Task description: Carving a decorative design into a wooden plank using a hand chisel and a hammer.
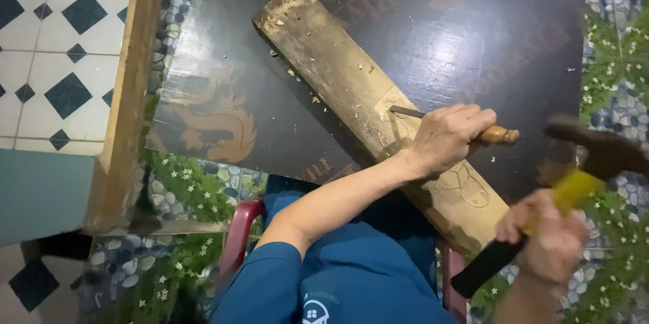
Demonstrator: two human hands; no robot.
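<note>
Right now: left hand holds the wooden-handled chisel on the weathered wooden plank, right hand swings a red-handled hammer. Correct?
One thing is off: the hammer's handle is yellow and black, not red. The head view shows the left hand gripping the wooden-handled chisel with its blade on the weathered wooden plank, and the right hand holding the yellow-and-black-handled hammer, which is motion-blurred.

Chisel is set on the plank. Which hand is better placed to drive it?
Right. The right hand holds the hammer raised beside the chisel butt; the left hand is wrapped around that chisel, steadying it on the plank.
</note>
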